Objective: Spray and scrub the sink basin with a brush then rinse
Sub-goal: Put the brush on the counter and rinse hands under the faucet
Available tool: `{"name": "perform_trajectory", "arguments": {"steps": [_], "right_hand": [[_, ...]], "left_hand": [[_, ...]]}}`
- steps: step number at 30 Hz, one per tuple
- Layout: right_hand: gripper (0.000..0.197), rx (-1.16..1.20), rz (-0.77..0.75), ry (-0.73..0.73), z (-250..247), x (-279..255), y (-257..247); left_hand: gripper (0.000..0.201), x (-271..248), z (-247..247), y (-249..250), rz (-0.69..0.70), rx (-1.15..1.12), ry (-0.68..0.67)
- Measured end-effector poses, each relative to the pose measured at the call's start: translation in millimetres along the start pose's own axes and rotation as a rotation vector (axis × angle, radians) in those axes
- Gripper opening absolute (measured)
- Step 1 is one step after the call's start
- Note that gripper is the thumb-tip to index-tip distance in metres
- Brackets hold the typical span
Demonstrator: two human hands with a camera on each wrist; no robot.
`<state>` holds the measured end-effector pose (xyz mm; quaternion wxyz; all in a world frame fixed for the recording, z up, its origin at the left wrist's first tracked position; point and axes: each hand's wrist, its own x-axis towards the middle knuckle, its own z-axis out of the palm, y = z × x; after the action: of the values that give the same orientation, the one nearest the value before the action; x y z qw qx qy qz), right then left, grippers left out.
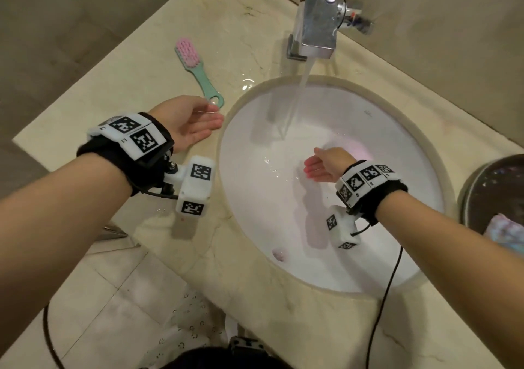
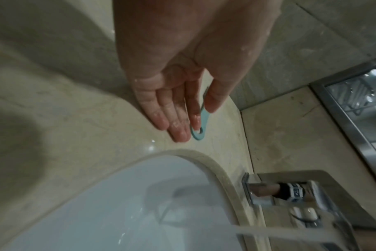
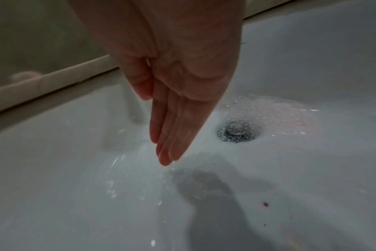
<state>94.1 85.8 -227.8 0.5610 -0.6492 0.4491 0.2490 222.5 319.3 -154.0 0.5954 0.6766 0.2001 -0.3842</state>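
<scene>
Rinsing looks to be the step in hand: the tap (image 1: 317,25) runs into the basin (image 1: 397,130), where the right hand (image 1: 326,164), flat with fingers together, holds nothing. The brush (image 1: 195,65) lies left of the basin, beside the empty, straight-fingered left hand (image 1: 190,124); next, I judge, sweep water round the walls.

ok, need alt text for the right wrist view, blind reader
An open right hand, fingers straight and together, points down into a wet white sink basin. A metal drain sits just past the fingertips with bubbly water around it, and a small red speck marks the basin wall nearer the camera.
</scene>
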Motion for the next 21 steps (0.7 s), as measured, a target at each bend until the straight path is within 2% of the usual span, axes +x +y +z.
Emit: {"name": "perform_trajectory", "arguments": {"steps": [3,7,13,17,19,21], "right_hand": [[0.046,0.194,-0.002,0.100,-21,-9,11],[0.050,0.376,-0.007,0.191,-46,-30,28],[0.052,0.610,0.028,0.302,-66,-60,47],[0.053,0.717,0.033,0.357,-66,-75,56],[0.052,0.755,0.032,0.377,-64,-81,59],[0.051,0.797,0.037,0.390,-62,-85,62]], "left_hand": [[0.019,5,24,2,0.046,0.028,-0.057],[0.016,15,64,6,0.032,0.061,-0.177],[0.030,32,108,9,0.001,0.064,-0.279],[0.021,47,121,12,-0.081,-0.011,-0.368],[0.013,54,127,14,-0.100,-0.060,-0.331],[0.016,63,131,16,-0.154,-0.206,-0.326]]}}
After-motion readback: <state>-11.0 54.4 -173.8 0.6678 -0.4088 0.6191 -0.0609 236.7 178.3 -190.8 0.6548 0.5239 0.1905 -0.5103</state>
